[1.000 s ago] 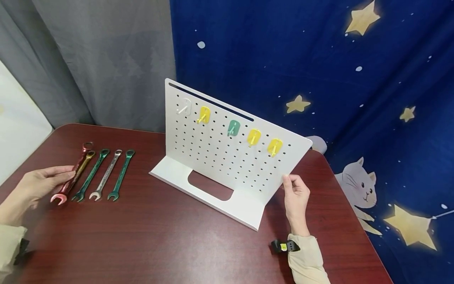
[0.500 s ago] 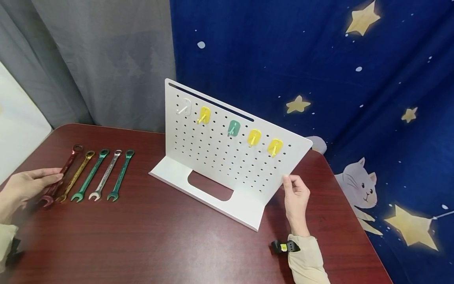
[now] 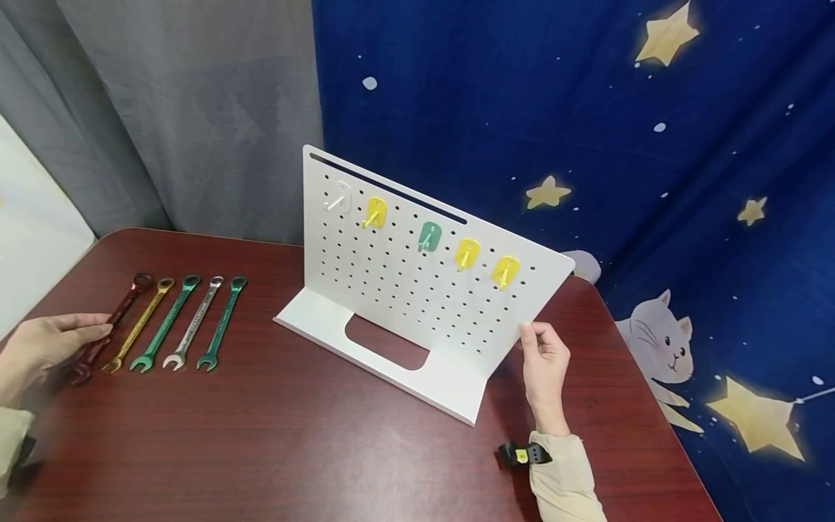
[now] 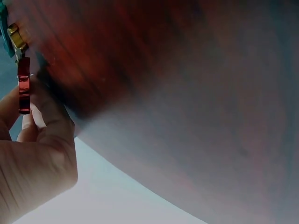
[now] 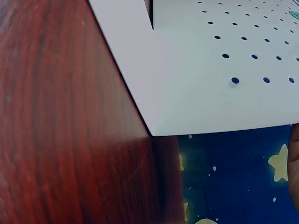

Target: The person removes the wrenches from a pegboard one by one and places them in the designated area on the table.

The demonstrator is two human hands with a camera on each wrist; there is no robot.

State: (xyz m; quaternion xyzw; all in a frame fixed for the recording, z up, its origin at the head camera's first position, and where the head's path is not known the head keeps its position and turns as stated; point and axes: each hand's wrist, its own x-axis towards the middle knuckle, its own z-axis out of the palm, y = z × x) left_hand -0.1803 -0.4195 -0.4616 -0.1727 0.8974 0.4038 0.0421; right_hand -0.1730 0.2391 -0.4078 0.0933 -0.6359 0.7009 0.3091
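Observation:
My left hand (image 3: 52, 344) pinches a red combination wrench (image 3: 124, 308) at the left of the table, its thumb on top. In the left wrist view the red wrench (image 4: 24, 88) is seen end-on between thumb and fingers. To its right lie a gold wrench (image 3: 140, 326), a green wrench (image 3: 166, 325), a silver wrench (image 3: 196, 322) and another green wrench (image 3: 222, 322), roughly parallel, open ends toward me. With thumb and fingers, my right hand (image 3: 546, 362) grips the right edge of a white pegboard (image 3: 404, 290); only a sliver of that hand (image 5: 294, 168) shows in the right wrist view.
Along the pegboard's upper part sit a white hook (image 3: 339, 197), a green hook (image 3: 429, 236) and several yellow ones, such as the yellow hook (image 3: 375, 212). Its base stands on the dark red table (image 3: 293, 435). Grey and blue curtains (image 3: 457, 87) hang behind.
My left hand has shifted left with the red wrench, which was close against the gold one and now is apart from it. The right hand and pegboard stay put.

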